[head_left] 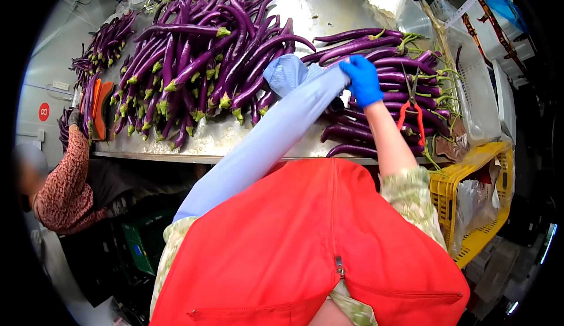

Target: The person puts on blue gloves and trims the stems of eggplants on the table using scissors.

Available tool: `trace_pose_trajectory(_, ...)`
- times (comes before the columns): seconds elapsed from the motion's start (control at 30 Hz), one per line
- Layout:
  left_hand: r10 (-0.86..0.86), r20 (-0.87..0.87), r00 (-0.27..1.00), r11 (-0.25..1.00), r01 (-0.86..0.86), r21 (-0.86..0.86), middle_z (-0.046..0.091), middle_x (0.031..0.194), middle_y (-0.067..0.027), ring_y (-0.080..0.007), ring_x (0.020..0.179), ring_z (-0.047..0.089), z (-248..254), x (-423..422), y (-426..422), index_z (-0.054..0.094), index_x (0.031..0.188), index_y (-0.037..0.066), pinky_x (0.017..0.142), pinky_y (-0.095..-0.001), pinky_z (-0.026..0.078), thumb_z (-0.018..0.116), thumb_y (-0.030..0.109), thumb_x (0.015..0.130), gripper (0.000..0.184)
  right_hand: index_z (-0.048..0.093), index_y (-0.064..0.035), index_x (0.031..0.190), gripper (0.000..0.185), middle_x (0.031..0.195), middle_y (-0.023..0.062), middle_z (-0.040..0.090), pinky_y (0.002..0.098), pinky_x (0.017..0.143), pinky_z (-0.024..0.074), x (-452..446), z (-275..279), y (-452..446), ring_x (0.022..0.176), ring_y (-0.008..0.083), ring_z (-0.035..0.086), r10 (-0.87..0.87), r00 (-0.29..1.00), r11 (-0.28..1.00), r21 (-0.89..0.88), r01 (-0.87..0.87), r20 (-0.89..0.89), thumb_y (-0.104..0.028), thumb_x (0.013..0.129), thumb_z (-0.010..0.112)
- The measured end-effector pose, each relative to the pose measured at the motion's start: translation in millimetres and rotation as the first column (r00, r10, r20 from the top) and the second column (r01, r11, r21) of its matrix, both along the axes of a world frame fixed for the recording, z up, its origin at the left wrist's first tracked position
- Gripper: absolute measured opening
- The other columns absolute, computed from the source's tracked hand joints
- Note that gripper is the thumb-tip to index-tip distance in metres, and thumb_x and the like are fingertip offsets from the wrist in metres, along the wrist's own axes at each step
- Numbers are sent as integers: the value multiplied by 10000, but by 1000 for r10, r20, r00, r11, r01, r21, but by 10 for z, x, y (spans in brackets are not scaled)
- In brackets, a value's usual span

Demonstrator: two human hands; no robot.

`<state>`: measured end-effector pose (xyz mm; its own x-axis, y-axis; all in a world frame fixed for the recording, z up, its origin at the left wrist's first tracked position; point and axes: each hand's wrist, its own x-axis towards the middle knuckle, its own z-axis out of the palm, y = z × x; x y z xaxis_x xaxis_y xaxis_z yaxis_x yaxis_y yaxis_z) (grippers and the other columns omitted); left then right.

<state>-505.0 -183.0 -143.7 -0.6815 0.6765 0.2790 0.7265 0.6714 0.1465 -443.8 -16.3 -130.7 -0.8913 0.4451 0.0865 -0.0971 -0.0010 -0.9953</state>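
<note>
A light-blue sleeve cover [264,126] runs along my left forearm, reaching over the table edge. My right hand [363,80], in a blue glove, is closed on the far end of this cover near my left wrist. My left hand is hidden there, so its fingers do not show. Bunched light-blue fabric [286,74] lies against the cover's far side. Right beside my right hand, a row of long purple eggplants [399,61] lies with stems to the right. Red-handled scissors [411,107] rest on them, blades pointing away.
A large eggplant heap [200,56] covers the left of the metal table [299,3]. A yellow crate [452,202] stands at my right, by a white basket [479,100]. At far left, a co-worker's gloved hand [74,116] is near an orange object [101,108].
</note>
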Motion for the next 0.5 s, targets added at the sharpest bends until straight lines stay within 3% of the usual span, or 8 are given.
trace_pose_trajectory(0.03,-19,-2,1000,1000,19,8,623,753,-46,-142,633,573,41,37,-57,608,911,20,552,-312,455,556,145,898,136,604,-23,814,124,704,54,567,291,549,442,-56,255,-22,616,109,516,-122,958,992,0,126,258,-141,801,638)
trace_pose_trajectory(0.1,-85,14,996,994,84,74,624,749,-48,-146,623,572,178,217,-264,608,908,16,547,-318,455,551,129,899,127,640,-23,829,215,776,154,641,374,591,482,-535,-335,650,633,238,604,-379,924,708,628,324,-49,-234,811,601)
trace_pose_trajectory(0.17,-159,344,925,922,15,386,625,745,-51,-150,614,570,360,586,-611,608,904,12,541,-324,455,546,113,899,118,692,-124,970,291,948,145,676,405,746,522,-608,122,1365,887,270,665,-718,630,190,953,-234,298,-324,854,515)
trace_pose_trajectory(0.23,-261,695,671,695,-369,617,509,596,2,-79,500,468,440,945,-1003,576,784,52,445,-235,352,601,206,886,187,661,-137,1061,337,1003,130,670,420,754,519,-377,695,1837,889,267,664,-754,615,16,942,-336,232,-365,862,513)
trace_pose_trajectory(0.3,-304,766,566,549,-553,627,480,602,23,-56,487,431,455,1039,-1369,557,768,83,421,-215,318,624,248,875,208,616,-72,1091,362,987,175,650,383,799,498,-334,711,2307,900,292,638,-621,756,487,858,165,206,-318,827,598)
trace_pose_trajectory(0.33,-333,793,510,466,-642,608,484,623,29,-54,482,415,478,1070,-1537,555,780,95,411,-218,307,632,263,870,206,605,-57,1087,359,970,191,641,366,813,488,-320,847,2204,911,304,623,-420,864,887,325,327,277,-280,807,631)
trace_pose_trajectory(0.4,-507,820,267,302,-836,459,501,695,27,-72,557,429,478,927,-1740,565,867,81,496,-197,343,628,267,869,197,570,-38,1102,354,982,176,611,344,812,477,-299,871,1789,904,288,601,-443,880,418,908,33,173,-224,809,643)
trace_pose_trajectory(0.5,-877,451,168,131,-819,559,428,691,38,-90,606,409,412,637,-1623,572,912,114,558,-234,356,627,396,848,294,528,-24,1167,417,1048,135,571,338,817,470,-253,748,793,899,232,578,36,998,567,824,14,-42,-192,810,665)
